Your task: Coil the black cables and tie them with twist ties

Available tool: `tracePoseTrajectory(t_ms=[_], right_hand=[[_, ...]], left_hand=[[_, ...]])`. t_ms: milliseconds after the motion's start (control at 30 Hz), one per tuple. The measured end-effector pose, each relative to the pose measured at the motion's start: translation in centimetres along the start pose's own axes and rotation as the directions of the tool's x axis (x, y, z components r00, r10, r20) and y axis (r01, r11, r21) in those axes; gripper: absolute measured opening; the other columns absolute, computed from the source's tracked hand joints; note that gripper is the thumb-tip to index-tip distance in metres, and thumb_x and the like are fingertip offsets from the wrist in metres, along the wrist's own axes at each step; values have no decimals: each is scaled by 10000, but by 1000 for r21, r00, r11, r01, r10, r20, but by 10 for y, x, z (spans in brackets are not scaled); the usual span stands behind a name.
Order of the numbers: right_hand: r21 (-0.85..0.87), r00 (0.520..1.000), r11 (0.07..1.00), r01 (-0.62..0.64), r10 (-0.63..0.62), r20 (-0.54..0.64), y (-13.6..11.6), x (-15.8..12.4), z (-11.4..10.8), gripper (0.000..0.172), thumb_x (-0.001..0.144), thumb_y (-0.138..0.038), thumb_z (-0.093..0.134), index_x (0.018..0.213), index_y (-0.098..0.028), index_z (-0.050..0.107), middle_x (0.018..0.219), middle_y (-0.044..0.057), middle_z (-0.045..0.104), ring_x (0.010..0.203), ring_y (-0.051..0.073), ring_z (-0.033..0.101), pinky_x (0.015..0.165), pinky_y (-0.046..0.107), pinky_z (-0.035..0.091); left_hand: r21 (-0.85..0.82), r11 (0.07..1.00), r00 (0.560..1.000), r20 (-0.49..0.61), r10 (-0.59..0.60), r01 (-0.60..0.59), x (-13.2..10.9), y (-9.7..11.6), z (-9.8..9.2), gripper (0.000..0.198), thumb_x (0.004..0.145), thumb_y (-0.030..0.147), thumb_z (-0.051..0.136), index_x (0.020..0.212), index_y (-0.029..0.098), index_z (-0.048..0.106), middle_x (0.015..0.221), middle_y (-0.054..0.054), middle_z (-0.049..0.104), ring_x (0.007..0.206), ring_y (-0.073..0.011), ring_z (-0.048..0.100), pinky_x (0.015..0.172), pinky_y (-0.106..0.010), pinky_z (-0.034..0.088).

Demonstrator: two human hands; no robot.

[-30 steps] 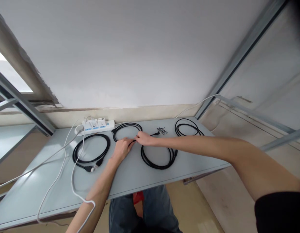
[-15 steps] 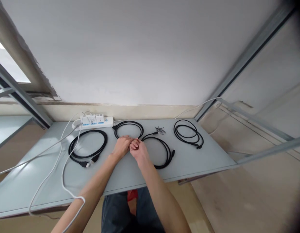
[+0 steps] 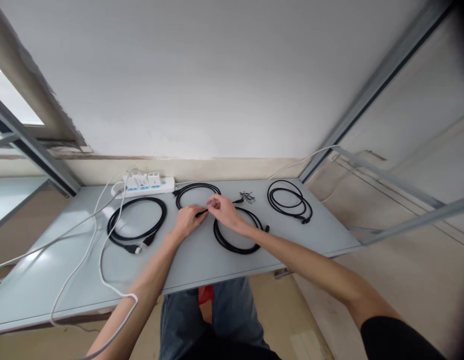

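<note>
In the head view, a coiled black cable (image 3: 197,185) lies at the back middle of the table, its near side hidden by my hands. My left hand (image 3: 187,221) is closed round a short black stretch of cable (image 3: 201,212) by that coil. Just to its right, my right hand (image 3: 224,211) pinches at the cable's right side; whatever is between its fingertips is too small to make out. Under my right wrist lies another coiled black cable (image 3: 232,248). A small heap of thin black twist ties (image 3: 247,197) sits behind my right hand.
A third black coil (image 3: 137,237) with plug ends lies at left, and another (image 3: 290,215) at right. Behind stands a white power strip (image 3: 166,185) with adapters. White cords (image 3: 94,235) cross the table's left side and my left forearm. Metal posts (image 3: 352,117) frame the table.
My right hand has shifted slightly up and right, its elbow swinging outward. The hands have drawn a little apart, revealing black cable at my left hand. The view has shifted slightly.
</note>
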State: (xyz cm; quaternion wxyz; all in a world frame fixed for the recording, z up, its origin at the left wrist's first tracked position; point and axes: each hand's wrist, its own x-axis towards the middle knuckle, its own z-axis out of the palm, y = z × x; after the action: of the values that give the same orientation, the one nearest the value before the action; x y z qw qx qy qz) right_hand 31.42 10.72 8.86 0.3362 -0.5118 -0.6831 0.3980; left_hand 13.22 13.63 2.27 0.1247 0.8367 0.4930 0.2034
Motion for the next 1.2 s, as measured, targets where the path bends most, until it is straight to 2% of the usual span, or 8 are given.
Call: tracePoseTrajectory(t_ms=[100,167,267,433,633,967,1067,1200], right_hand=[[-420,917,815,398,-349,193,4,12,-17,505,882,-159,675,1373,-209,568,1310,124,619,1200,255,595,989,388,519],[-505,839,673,541,-384,386,8,23,-23,707,874,-144,719,1520,-210,437,1414,159,565,1330,299,532,1080,453,476],[-552,750,517,654,-348,562,17,41,-23,818,860,-87,729,1577,-181,345,1381,180,598,1293,321,572,1074,478,467],[-503,630,391,771,-350,693,22,57,-17,627,912,3,533,1510,-157,437,1247,149,675,1027,236,661,945,380,501],[-508,591,311,804,-314,743,13,70,-30,331,896,14,494,1096,-164,688,881,31,666,762,163,569,796,291,463],[-377,321,-325,867,-214,923,-3,68,-29,302,929,38,484,810,-134,702,839,85,704,762,194,609,741,336,430],[-365,321,-341,866,-181,930,-9,68,-27,307,963,12,464,854,-118,719,863,99,714,765,193,620,734,341,435],[-469,455,-219,855,-116,883,-15,66,-20,300,1001,-29,442,1018,-90,735,943,132,736,758,194,644,693,331,452]], left_hand=[[-9,1000,1000,-13,-29,29,0,1,0,319,1026,404,554,1113,241,814,962,-74,765,929,-221,708,788,-269,466],[-18,999,999,-20,-36,36,0,0,1,317,1021,415,571,1131,244,815,985,-75,774,955,-229,715,821,-275,479],[-30,999,999,-23,-31,30,1,-2,3,313,1027,406,567,1150,255,812,1062,-72,790,1008,-235,723,846,-278,489],[-40,999,1000,-10,-25,25,1,-4,3,289,1019,382,582,1155,271,811,1132,-62,800,1065,-253,728,853,-285,494],[-39,999,1000,-8,10,-10,0,-3,0,324,1038,404,545,1171,266,806,1092,-68,794,1006,-235,725,829,-275,478],[8,1000,999,27,-29,29,1,-1,-3,293,1029,365,559,1055,232,818,966,-80,770,912,-223,706,733,-265,416],[5,999,999,22,-36,36,0,-2,-4,286,1026,356,561,1065,233,817,977,-81,777,927,-228,709,736,-266,417],[24,998,999,7,-52,52,0,-6,-1,288,1018,357,569,1065,217,816,998,-97,782,962,-241,712,748,-273,426]])
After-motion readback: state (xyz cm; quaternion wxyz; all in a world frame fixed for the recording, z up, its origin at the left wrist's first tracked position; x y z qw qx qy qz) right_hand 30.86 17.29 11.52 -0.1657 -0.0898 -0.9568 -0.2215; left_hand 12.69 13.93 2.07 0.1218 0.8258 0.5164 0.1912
